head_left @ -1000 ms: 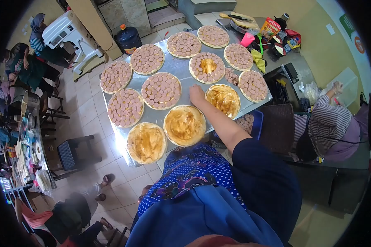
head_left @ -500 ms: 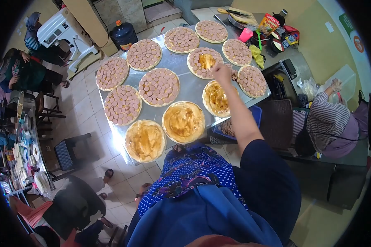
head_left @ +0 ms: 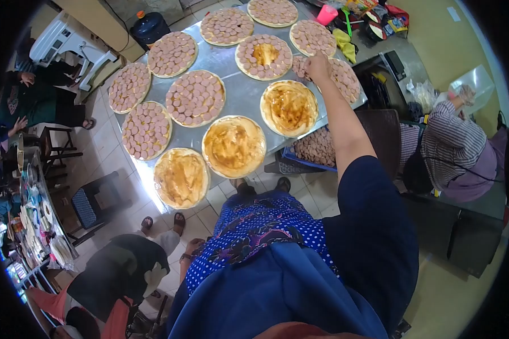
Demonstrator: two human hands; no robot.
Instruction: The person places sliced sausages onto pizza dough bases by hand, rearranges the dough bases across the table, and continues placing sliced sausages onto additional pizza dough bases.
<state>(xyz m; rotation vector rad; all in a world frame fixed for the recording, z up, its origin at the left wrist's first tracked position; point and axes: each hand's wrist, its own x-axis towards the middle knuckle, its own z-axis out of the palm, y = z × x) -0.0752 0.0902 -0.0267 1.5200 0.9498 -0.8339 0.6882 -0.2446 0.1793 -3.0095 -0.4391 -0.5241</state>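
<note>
My right hand reaches over the metal table, its fingers bunched down at a small pile of sausage slices; the fingertips are partly hidden. Left of it lies a round pizza base ringed with sausage slices, its sauced middle bare. Closer to me are three round bases with only brown-orange sauce: one on the right, one in the middle and one on the left. My left hand hangs low beside my apron, away from the table, its fingers not clear.
Several slice-covered bases, such as one, fill the metal table. A blue crate of slices sits below its near edge. At right, a person in a striped top works; another person bends at lower left, near a stool.
My right hand has moved from the partly covered base rightward to the small slice pile. The camera view has shifted, showing more of the crate. The person at lower left has moved rightward.
</note>
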